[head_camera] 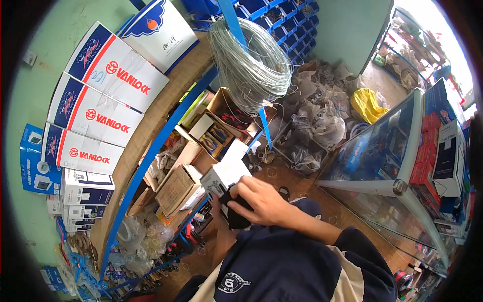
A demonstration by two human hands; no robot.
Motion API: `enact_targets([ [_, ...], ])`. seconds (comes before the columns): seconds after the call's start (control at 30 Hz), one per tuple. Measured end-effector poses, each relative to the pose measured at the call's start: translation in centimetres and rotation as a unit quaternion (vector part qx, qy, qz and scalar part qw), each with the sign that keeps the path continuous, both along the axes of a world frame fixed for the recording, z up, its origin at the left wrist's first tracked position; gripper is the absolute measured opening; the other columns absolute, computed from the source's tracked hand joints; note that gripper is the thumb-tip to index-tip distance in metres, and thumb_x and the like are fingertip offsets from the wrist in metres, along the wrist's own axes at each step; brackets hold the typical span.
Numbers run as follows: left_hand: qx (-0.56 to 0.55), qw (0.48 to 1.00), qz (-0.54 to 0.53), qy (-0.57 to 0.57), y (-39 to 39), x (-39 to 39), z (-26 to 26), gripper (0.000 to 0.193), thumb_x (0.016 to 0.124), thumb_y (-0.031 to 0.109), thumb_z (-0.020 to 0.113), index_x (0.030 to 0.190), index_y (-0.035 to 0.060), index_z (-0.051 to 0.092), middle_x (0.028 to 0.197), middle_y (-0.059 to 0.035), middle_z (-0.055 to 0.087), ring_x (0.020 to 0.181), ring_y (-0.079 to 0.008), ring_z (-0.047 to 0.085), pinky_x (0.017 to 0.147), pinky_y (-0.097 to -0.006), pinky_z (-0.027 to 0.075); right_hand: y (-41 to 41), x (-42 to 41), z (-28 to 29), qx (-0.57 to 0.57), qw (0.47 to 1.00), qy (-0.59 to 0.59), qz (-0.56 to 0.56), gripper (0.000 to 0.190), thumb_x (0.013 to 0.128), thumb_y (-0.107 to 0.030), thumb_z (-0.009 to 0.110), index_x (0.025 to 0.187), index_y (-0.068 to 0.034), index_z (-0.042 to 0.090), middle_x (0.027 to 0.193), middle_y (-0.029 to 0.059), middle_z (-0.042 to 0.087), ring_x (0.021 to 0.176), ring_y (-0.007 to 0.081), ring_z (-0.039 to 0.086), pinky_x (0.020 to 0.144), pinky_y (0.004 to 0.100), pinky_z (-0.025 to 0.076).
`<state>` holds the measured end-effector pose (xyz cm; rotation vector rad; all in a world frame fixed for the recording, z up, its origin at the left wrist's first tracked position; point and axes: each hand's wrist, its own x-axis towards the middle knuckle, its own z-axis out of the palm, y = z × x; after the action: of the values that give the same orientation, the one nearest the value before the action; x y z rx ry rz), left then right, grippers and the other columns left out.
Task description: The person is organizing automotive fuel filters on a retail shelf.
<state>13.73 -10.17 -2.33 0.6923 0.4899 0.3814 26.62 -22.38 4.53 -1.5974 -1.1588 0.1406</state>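
Note:
A white cardboard box (pixel 217 180) with its flaps raised is held in front of my chest. My left hand (pixel 220 215) supports it from the near left side, its fingers partly hidden behind the box. Over the box, the fingers of my right hand (pixel 256 200) close on a black object (pixel 238 218), which lies against or partly in the box; its exact kind cannot be told. Just beyond the box is a shelf with a worn brown carton (pixel 177 190) and a small open box of pliers with yellow and blue handles (pixel 215 137).
White printed boxes (pixel 109 120) line the upper wooden shelf (pixel 151 113) at left. A coil of steel wire (pixel 251 68) hangs by a blue metal post. Plastic bags (pixel 320 117) lie heaped beyond. A glass display case (pixel 369 151) stands at right.

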Motion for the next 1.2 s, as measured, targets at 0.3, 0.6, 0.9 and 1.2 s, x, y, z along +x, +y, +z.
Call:
enact_targets([
  [0.3,0.000,0.999,-0.010,0.039,-2.6,-1.0,-0.4,0.058,0.106,0.050,0.052,0.140,0.0042,0.058,0.125,-0.0131,0.071,0.111,-0.0236,0.071,0.096,-0.0373,0.058,1.9,1.3,0.8,0.018,0.985,0.010,-0.169,0.022,0.097,-0.015,0.072,0.102,-0.001,0.056,0.094,0.0173,0.055,0.087,0.0383,0.058,0.077,0.0463,0.048],
  [0.6,-0.055,0.998,0.035,-0.025,-2.2,-0.3,0.2,0.071,0.105,0.058,0.046,0.154,0.0063,0.046,0.143,-0.0143,0.060,0.128,-0.0251,0.061,0.110,-0.0417,0.050,1.7,1.9,0.7,-0.047,0.985,0.007,-0.165,0.026,0.097,-0.023,0.073,0.098,-0.004,0.055,0.087,0.0150,0.062,0.077,0.0367,0.066,0.068,0.0452,0.052],
  [0.9,-0.049,0.998,-0.020,0.017,-0.3,0.7,1.8,0.079,0.104,0.061,0.045,0.163,0.0086,0.034,0.154,-0.0166,0.052,0.139,-0.0327,0.054,0.117,-0.0511,0.044,3.1,3.9,0.5,-0.051,0.984,-0.088,-0.144,0.029,0.097,-0.027,0.073,0.096,-0.004,0.056,0.087,0.0133,0.062,0.077,0.0363,0.066,0.067,0.0471,0.053],
  [1.2,-0.114,0.981,-0.035,-0.156,1.5,1.3,0.2,0.063,0.107,0.054,0.043,0.146,0.0048,0.054,0.136,-0.0147,0.066,0.123,-0.0284,0.066,0.108,-0.0445,0.052,2.0,2.0,2.4,-0.028,0.988,-0.148,0.042,0.027,0.094,-0.030,0.077,0.090,-0.009,0.060,0.084,0.0093,0.061,0.071,0.0302,0.066,0.057,0.0413,0.053],
])
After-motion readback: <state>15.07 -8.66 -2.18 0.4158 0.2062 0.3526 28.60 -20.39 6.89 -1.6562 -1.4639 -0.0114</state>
